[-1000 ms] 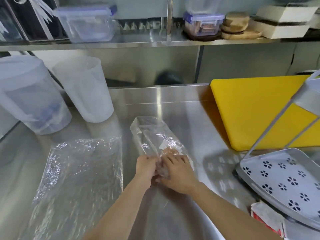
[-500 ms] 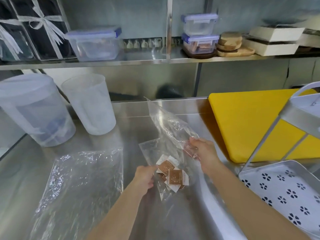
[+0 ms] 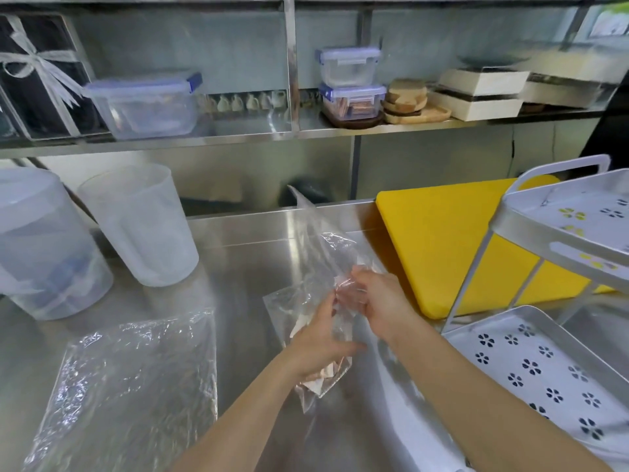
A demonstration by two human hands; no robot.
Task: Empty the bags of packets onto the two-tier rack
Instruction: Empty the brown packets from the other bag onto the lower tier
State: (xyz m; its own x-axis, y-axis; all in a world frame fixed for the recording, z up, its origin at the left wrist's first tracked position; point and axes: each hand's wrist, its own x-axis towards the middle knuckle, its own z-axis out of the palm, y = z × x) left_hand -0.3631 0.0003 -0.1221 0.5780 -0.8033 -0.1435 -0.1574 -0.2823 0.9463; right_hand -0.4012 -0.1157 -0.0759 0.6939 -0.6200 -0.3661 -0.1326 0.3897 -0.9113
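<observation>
A clear plastic bag (image 3: 316, 253) is lifted above the steel counter in the middle of the view. Small brown and white packets (image 3: 323, 374) sit bunched at its lower end. My left hand (image 3: 320, 342) grips the bag's lower part around the packets. My right hand (image 3: 377, 298) pinches the film higher up, just to the right. The white two-tier rack (image 3: 531, 356) stands at the right, its flower-punched lower tray and its upper tray (image 3: 578, 226) both bare. A second clear bag (image 3: 136, 376) lies flat on the counter at the left.
A yellow cutting board (image 3: 439, 240) lies behind the rack. Two translucent jugs (image 3: 143, 226) stand at the back left. A steel shelf (image 3: 238, 137) above carries lidded containers, wooden boards and boxes.
The bag was lying on the counter under both hands, then got lifted. My left hand has slid up around the packets, and my right hand has come in closer to it.
</observation>
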